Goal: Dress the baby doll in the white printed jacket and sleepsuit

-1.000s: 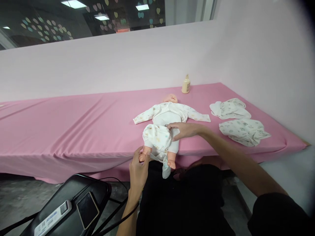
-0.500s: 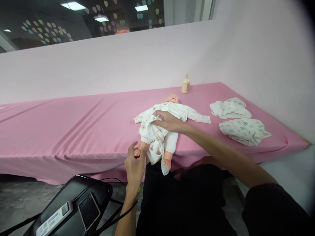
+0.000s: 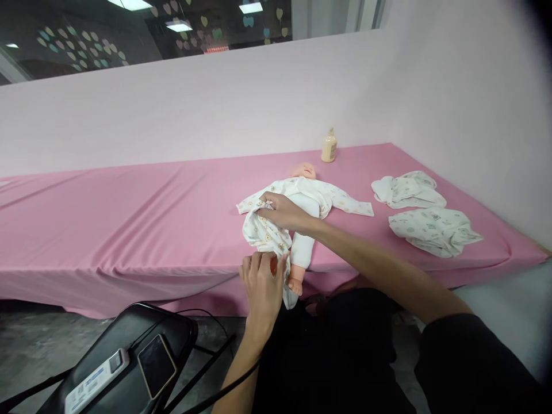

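Observation:
On its back at the bed's near edge lies a baby doll (image 3: 305, 170) in a white patterned top (image 3: 345, 201) with spread sleeves. Its right-hand leg in view, in a white legging (image 3: 303, 248), has a bare foot (image 3: 295, 284). White patterned baby trousers (image 3: 262, 233) are bunched over the other leg. My right hand (image 3: 287, 213) pinches the upper edge of these trousers. My left hand (image 3: 263, 282) is closed round the doll's other foot (image 3: 273, 265), which shows as a reddish patch between thumb and fingers. A loose trouser leg (image 3: 290, 297) hangs beside it.
A pump bottle (image 3: 329, 148) stands behind the doll's head. Two white patterned garments (image 3: 409, 190) (image 3: 435, 231) lie to the right on the pink sheet (image 3: 150, 224). At lower left, a black chair (image 3: 133, 328) bears a phone (image 3: 156, 366) and a white device (image 3: 97, 381).
My left hand has moved right and closed over the doll's foot. My right hand has drawn the trousers' upper edge slightly left, uncovering more of the white legging.

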`<act>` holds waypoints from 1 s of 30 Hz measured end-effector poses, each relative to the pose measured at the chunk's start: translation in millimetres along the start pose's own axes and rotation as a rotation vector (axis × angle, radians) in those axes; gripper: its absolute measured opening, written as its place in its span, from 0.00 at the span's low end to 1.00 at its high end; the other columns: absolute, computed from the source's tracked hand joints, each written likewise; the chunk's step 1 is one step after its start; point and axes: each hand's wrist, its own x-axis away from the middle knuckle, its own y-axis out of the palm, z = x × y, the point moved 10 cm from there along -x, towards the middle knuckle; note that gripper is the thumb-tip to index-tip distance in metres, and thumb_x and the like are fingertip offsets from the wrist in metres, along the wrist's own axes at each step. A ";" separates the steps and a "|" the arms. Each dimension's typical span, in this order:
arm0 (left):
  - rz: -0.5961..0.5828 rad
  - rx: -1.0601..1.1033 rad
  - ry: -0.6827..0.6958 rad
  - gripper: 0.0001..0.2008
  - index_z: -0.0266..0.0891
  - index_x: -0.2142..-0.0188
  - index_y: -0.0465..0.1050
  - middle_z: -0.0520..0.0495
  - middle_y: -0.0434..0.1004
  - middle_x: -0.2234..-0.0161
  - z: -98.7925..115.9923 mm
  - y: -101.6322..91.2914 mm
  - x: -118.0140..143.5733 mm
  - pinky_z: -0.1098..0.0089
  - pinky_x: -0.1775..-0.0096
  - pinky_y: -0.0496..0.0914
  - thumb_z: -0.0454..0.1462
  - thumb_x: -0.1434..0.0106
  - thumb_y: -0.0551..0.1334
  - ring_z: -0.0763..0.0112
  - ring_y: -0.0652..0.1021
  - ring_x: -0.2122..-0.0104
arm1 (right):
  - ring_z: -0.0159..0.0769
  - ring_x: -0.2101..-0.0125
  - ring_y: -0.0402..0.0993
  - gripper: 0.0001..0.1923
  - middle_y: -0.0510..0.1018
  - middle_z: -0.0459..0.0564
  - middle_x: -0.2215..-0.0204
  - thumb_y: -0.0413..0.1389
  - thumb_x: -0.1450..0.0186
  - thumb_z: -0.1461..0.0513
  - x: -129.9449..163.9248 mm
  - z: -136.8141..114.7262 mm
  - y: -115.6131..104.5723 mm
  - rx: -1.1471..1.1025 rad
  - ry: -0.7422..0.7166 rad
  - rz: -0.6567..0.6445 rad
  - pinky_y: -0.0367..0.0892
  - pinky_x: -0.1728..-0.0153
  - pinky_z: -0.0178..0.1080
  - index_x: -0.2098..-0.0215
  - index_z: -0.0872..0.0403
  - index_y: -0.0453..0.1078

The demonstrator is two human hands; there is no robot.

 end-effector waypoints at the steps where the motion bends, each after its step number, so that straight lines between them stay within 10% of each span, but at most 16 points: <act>1: -0.007 -0.013 0.013 0.13 0.39 0.66 0.74 0.43 0.76 0.66 1.4 1.1 -5.4 0.61 0.58 0.60 0.44 0.31 0.57 0.58 0.70 0.62 | 0.28 0.77 0.59 0.09 0.64 0.40 0.76 0.55 0.37 0.55 0.3 -0.3 -1.0 -0.006 -0.003 0.007 0.53 0.78 0.32 0.67 0.52 0.64; 15: -0.033 0.176 -0.091 0.17 0.39 0.75 0.67 0.48 0.72 0.73 -3.4 -3.3 -32.9 0.67 0.61 0.60 0.44 0.32 0.56 0.66 0.71 0.67 | 0.27 0.78 0.58 0.10 0.64 0.39 0.77 0.56 0.38 0.54 1.8 9.0 -12.2 -0.061 0.020 0.086 0.53 0.78 0.31 0.68 0.52 0.64; 24: 0.038 0.826 -0.395 0.15 0.37 0.71 0.70 0.51 0.71 0.74 -69.8 -25.1 -42.2 0.73 0.69 0.64 0.45 0.33 0.57 0.73 0.70 0.73 | 0.29 0.77 0.62 0.10 0.66 0.41 0.77 0.58 0.38 0.54 7.9 32.4 -40.7 0.003 0.109 0.105 0.55 0.77 0.32 0.66 0.51 0.67; 30: -0.277 0.668 -0.381 0.17 0.38 0.62 0.71 0.46 0.78 0.66 -37.1 6.5 -32.7 0.69 0.66 0.67 0.50 0.34 0.58 0.67 0.76 0.69 | 0.28 0.78 0.59 0.12 0.66 0.41 0.78 0.59 0.40 0.53 2.6 33.4 -33.3 -0.048 0.132 0.082 0.53 0.79 0.32 0.66 0.52 0.68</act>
